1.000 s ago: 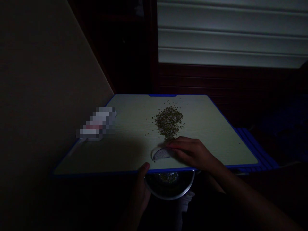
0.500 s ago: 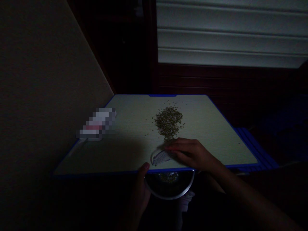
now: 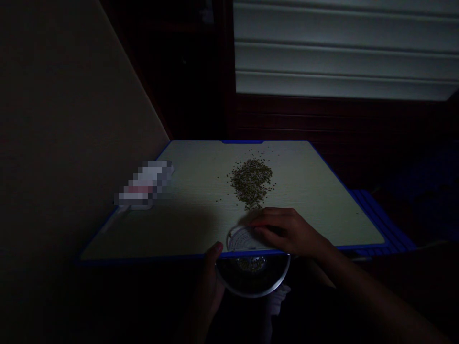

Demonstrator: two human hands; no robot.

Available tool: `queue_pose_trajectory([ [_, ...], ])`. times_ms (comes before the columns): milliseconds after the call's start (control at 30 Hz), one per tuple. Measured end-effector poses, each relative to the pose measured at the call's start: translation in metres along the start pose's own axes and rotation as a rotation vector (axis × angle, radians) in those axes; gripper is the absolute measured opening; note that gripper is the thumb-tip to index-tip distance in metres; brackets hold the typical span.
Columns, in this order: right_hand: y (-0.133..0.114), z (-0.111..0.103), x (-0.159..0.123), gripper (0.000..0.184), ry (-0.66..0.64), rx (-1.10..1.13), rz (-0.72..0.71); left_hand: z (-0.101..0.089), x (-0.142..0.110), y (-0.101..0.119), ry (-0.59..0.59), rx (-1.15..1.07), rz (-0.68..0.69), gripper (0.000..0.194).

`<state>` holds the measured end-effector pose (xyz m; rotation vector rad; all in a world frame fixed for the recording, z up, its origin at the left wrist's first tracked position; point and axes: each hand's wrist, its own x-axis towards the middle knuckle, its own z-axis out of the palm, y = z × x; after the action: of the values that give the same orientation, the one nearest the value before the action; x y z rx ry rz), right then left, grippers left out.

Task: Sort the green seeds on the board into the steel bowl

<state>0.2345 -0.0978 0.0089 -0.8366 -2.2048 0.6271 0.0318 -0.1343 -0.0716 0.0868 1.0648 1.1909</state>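
Observation:
My right hand (image 3: pixel 283 228) is closed on a pale half-round protractor (image 3: pixel 241 239) with printed markings, down at the front edge of the white-topped table (image 3: pixel 175 229). Just beyond its fingertips lies a loose pile of small greenish-brown seeds or grains (image 3: pixel 251 177), with stray ones scattered around. Below the table edge, my left hand (image 3: pixel 214 272) grips the left side of a shiny metal bowl (image 3: pixel 253 292), its thumb up by the edge. More of the grains (image 3: pixel 251 263) lie in the bowl, whose far part is hidden under the tabletop.
A pixelated white-and-pink item (image 3: pixel 145 184) lies at the table's left side by a beige wall or panel (image 3: pixel 71 119). Dark wood and pale horizontal slats (image 3: pixel 340 52) stand behind. Blue striped material (image 3: pixel 380 220) is at the right. The room is dim.
My right hand has drawn the protractor slightly toward the front edge and turned it, so its printed face shows more. The left hand and bowl have stayed in place.

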Motion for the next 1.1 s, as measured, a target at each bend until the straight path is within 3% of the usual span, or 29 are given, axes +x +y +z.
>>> queue_pose_trajectory([
  [667,0.0,-0.0013,-0.0015,0.02,0.022,0.056,0.037,0.002,0.0,0.0007,0.027,0.017,0.0,0.016],
  [767,0.002,-0.0003,-0.0015,0.021,0.072,0.019,0.047,0.0014,0.0001,0.0,0.02,-0.005,0.016,0.017],
  [900,0.0054,0.0013,-0.0013,0.022,0.174,-0.079,0.096,0.0003,0.0018,-0.0012,0.001,-0.018,0.093,0.031],
  [1100,0.0071,0.0022,-0.0017,0.022,0.131,-0.118,0.071,-0.0013,0.0038,-0.0008,-0.008,-0.021,0.065,0.028],
])
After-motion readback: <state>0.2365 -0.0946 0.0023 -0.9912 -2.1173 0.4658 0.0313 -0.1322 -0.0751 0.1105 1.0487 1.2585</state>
